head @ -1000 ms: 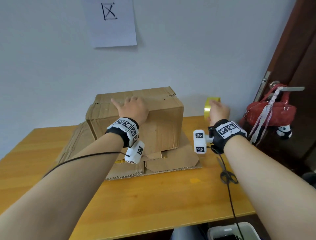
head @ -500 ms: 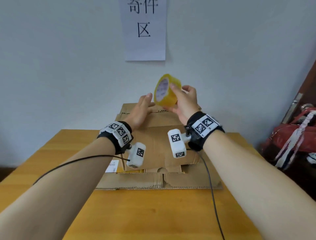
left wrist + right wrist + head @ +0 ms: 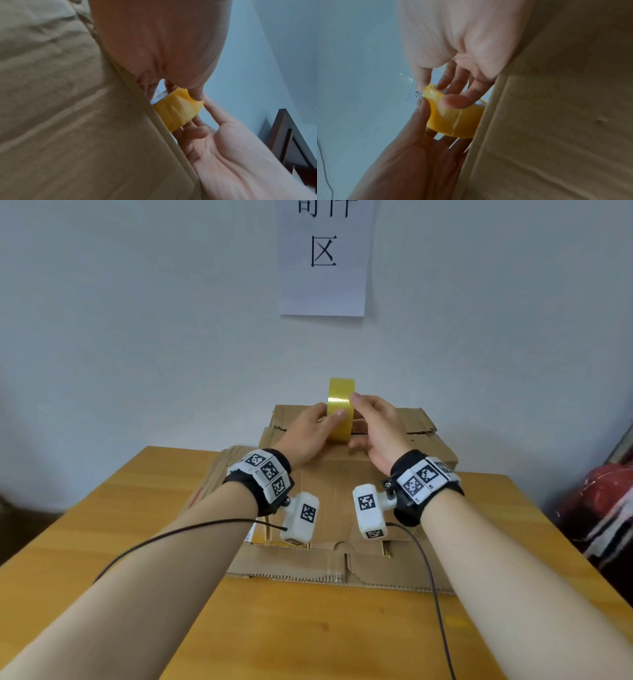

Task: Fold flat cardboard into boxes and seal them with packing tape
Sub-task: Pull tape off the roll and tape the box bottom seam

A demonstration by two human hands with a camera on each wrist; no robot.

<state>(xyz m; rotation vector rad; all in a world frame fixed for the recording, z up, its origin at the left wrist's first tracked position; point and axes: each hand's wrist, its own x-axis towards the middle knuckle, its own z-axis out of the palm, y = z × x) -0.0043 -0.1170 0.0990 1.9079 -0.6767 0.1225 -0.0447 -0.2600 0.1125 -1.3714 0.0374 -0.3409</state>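
Observation:
A yellow packing tape roll (image 3: 340,409) stands on edge on top of the folded cardboard box (image 3: 414,428), near its back. My left hand (image 3: 310,428) holds the roll from the left, thumb across its yellow band. From the right, my right hand (image 3: 375,422) grips it, one fingertip on its upper rim. In the left wrist view the tape roll (image 3: 178,109) sits against the box edge (image 3: 68,108). The right wrist view shows the tape roll (image 3: 453,121) between both hands, fingers curled round it. The roll's lower edge is hidden by the hands.
The box stands on flat cardboard sheets (image 3: 308,571) on a wooden table (image 3: 137,542) against a white wall. A paper sign (image 3: 323,258) hangs above. A red bag (image 3: 609,501) is at the right edge. Black cables (image 3: 435,594) trail from both wrists.
My right hand carried the tape roll in from the far right and brought it down onto the box top. My left hand left the box top and took hold of the roll.

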